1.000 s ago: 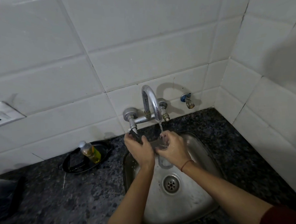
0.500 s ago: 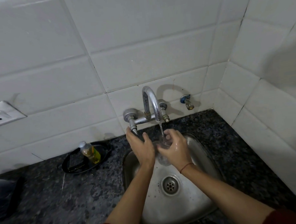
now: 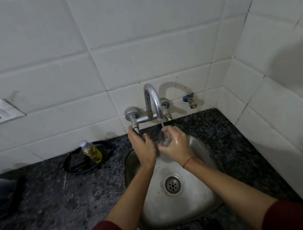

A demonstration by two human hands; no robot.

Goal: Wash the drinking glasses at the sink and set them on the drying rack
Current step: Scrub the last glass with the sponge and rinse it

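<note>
On the bench (image 3: 47, 204) at frame left, a soap bottle (image 3: 92, 151) rests in a black dish (image 3: 71, 165), untouched. At centre, the left hand (image 3: 143, 147) has risen to the tap's dark lever (image 3: 137, 131); we cannot tell whether it grips it. Just right, the drinking glass (image 3: 164, 140) remains under the running stream (image 3: 162, 123), clasped by the right hand (image 3: 175, 144) over the sink (image 3: 198, 207). We judge the rinse is nearly done. No drying rack is in view.

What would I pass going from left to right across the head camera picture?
Wall socket → yellow bottle standing in the black tray → left hand → right hand, gripping the glass.
</note>
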